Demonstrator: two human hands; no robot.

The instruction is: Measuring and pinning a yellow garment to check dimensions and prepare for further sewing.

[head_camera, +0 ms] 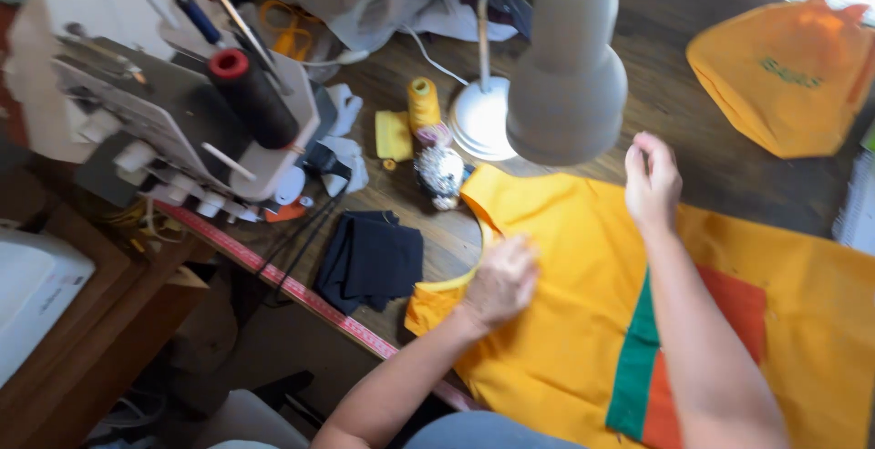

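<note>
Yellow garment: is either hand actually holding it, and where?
Left hand presses on the yellow garment near its curved neckline; the right hand is raised, fingers pinched, contents unclear.

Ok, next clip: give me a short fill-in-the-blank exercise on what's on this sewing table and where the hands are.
1. The left hand presses down on the ____ fabric.
2. The right hand is raised, fingertips pinched, beside the grey ____.
3. A folded ____ cloth lies left of the fabric's curved edge.
4. The dark thread cone on the sewing machine has a ____ top.

Missing words: yellow; lamp; black; red
</note>
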